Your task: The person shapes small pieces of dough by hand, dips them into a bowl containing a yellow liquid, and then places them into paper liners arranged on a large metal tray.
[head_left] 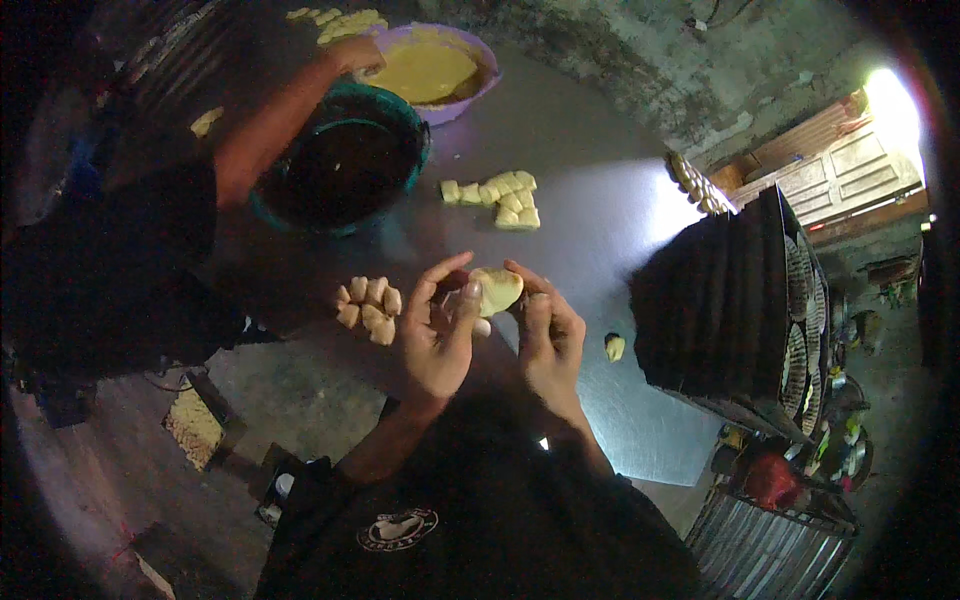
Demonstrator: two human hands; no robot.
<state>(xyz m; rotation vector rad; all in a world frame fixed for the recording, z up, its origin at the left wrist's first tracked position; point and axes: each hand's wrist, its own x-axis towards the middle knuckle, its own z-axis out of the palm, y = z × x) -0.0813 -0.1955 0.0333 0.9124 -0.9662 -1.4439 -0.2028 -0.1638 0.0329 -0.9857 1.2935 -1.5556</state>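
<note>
Above the near part of the metal table I hold a flattened piece of pale yellow dough (499, 292), browner along its upper edge. My left hand (440, 345) has its thumb pressed on the dough's left side, fingers curled behind. At its right edge, the fingers of my right hand (550, 345) are bent against it. A small whitish lump (481, 327) shows just below the dough; I cannot tell whether it is held. Left of my left hand lies a cluster of tan dough lumps (372, 308). Farther off sit pale yellow cut dough pieces (505, 195).
A co-worker's arm (275, 125) reaches past a teal basin (418, 165) to a purple basin (490, 72) holding a yellow mass. One small dough piece (614, 347) lies right of my hands. Dark stacked trays (710, 300) stand at the table's right side.
</note>
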